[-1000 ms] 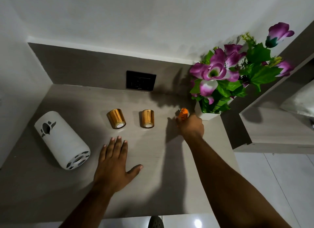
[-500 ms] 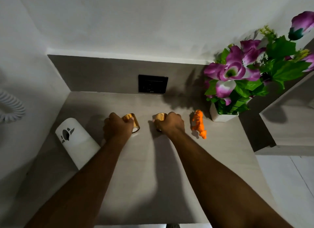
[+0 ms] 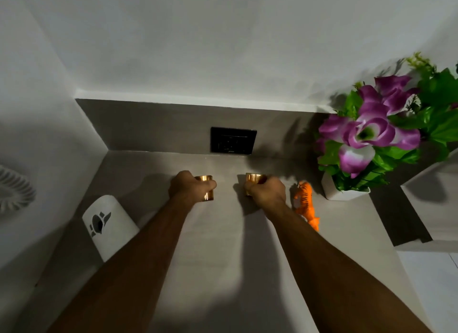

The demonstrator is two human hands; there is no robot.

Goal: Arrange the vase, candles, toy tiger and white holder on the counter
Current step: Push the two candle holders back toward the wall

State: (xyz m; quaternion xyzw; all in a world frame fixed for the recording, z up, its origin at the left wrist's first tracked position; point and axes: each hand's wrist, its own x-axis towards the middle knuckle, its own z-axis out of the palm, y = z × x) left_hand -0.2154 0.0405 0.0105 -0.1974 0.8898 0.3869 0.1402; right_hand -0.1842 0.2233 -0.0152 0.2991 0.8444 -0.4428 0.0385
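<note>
On the counter (image 3: 223, 246), at the far right: white vase (image 3: 333, 195), upright, filled with purple flowers (image 3: 366, 134) and green leaves that spread far above its rim. Base of the vase on the counter, close to the back wall.

Left hand (image 3: 189, 187): fingers (image 3: 210, 184) curled tightly around the left candle (image 3: 207, 186), a gold cylinder. Grip closed, no gap seen between fingers and metal. Candle upright or nearly so, long axis vertical, top rim pointing up and a little away from the camera; lower edge visible under the fingers. Cannot tell if the bottom touches the counter.

Right hand (image 3: 269, 192): fingers wrapped around the right candle (image 3: 254, 179), also gold, mostly hidden by the hand; only the top rim and part of the side visible. Also about upright, rim up. Contact with the counter hidden.

Both candles side by side in the middle of the counter, apart from each other, below the black socket (image 3: 233, 140) on the back panel.

Tiger (image 3: 306, 205), orange with black stripes, just beside the right hand, between it and the vase, not touched. Long axis running from far to near, slightly toward the right; which end is the head, not clear.

Holder (image 3: 109, 225), white cylinder with a cut-out pattern, at the left of the counter, well apart from the candles, partly hidden behind the left forearm; near end not seen.
</note>
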